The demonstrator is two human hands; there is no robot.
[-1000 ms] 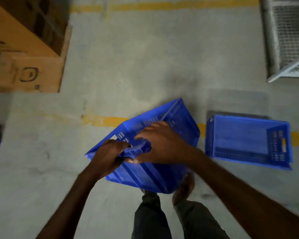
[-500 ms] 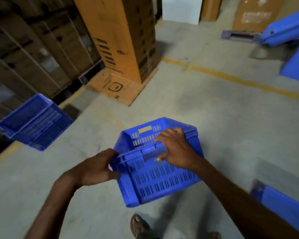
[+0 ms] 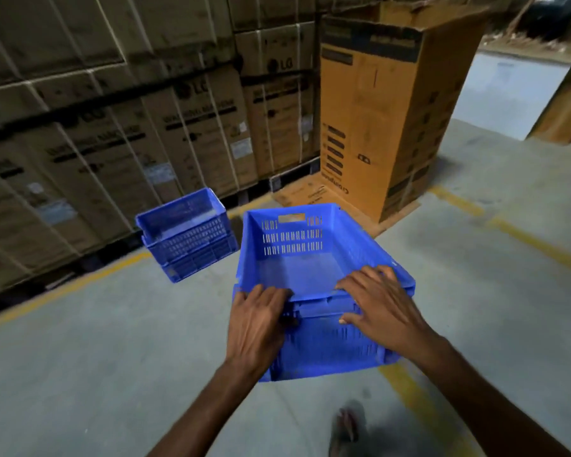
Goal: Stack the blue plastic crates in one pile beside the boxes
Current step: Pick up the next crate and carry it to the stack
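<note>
Two hands carry the blue crate (image 3: 297, 272): my left hand (image 3: 257, 324) and my right hand (image 3: 381, 308) both grip its near rim, up in the air. I think I am taking it to the pile (image 3: 187, 235) by the boxes (image 3: 112, 143), so next I must line up the edges and set it in. The floor (image 3: 96, 357) between looks open, with the tall box (image 3: 386, 110) off to the right

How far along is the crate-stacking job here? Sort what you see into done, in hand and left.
Done: a pile of what looks like two blue crates stands by the strapped boxes. In hand: the left hand and right hand grip the near rim of a third crate, held apart from the pile. Left: set it on the pile; any further crates are out of view.
</note>
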